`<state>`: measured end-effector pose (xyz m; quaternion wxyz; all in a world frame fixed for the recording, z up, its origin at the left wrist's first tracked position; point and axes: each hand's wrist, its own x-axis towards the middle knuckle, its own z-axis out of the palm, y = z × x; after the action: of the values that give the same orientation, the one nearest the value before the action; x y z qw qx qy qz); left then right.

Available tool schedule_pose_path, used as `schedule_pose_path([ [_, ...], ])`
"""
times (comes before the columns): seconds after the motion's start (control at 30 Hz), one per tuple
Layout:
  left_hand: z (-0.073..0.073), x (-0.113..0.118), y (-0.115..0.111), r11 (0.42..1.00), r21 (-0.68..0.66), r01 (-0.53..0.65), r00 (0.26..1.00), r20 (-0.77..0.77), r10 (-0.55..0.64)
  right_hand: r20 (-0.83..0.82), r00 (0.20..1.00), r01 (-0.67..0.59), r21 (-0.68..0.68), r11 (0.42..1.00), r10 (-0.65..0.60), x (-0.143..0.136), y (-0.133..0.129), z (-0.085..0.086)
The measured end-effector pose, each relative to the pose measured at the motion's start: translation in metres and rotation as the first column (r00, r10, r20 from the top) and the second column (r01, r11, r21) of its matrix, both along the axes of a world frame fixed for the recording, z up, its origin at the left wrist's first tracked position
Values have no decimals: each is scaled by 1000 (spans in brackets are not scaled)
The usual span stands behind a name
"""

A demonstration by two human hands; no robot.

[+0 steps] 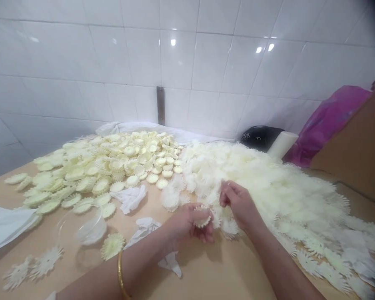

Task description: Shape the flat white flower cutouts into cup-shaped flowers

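Note:
Near the middle of the table, my left hand (192,223) is closed on a small pale cup-shaped piece (202,217) with a frilled edge. A gold bangle (121,271) circles the left wrist. Up and to the right, my right hand (237,202) has its fingers pinched together beside the heap of thin white frilled pieces (268,179); whatever they hold, if anything, is too small to make out. The two hands are apart. On the left lies a large pile of pale yellow frilled cups (112,162).
A clear plastic container (92,229), crumpled white tissues (131,198) and loose toothed discs (46,262) lie on the left. Behind the white heap are a black object (259,136), a white roll (283,144) and a pink bag (328,121). A tiled wall (112,54) stands behind the table.

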<state>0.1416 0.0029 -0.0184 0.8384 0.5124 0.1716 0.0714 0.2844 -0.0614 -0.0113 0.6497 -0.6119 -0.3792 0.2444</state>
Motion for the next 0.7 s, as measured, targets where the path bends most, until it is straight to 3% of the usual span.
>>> schedule_pose_path([
  [0.13,-6,3,10,995,30,-100,995,-11,100,-245,952,-200,-41,979,184,-5,0,-1],
  [0.27,-3,1,15,973,13,-229,973,-22,229,-231,920,-342,-77,937,317,-9,-3,1],
  [0.47,-3,1,15,952,96,-290,956,-5,292,-84,945,-325,-175,929,315,-20,-4,5],
  [0.7,-2,1,12,926,199,-321,946,28,322,-73,971,-235,-121,964,228,-19,-4,4],
])
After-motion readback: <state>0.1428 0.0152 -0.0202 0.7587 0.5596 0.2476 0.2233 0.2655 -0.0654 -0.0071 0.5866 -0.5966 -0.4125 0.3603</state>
